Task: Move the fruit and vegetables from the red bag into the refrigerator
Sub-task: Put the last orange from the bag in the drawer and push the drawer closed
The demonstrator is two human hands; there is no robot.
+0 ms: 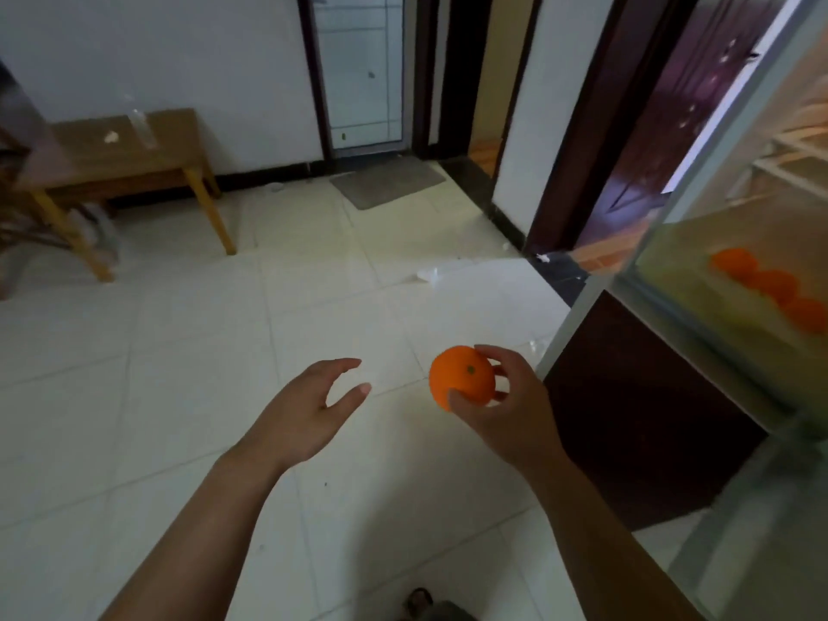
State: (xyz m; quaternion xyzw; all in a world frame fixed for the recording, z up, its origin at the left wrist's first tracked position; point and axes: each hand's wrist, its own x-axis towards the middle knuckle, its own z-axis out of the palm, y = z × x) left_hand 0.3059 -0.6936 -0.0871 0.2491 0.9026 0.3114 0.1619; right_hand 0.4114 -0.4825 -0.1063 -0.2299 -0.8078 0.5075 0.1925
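Grip: your right hand holds the round orange fruit; left hand empty, relaxed.
Heading: pale open refrigerator lies rightward, nearest that right hand.

Your right hand gripped the orange, thumb and fingers curled round it. Your left hand hovered apart, loosely open, both forearms outstretched.

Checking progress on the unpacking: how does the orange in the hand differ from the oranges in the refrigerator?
The held orange is gripped by the right hand above the floor; the three stored oranges lie in a row inside the refrigerator. The held orange looks sharp, its stem end showing; the stored oranges look hazy, seemingly behind a clear panel. All are bright orange and rounded.
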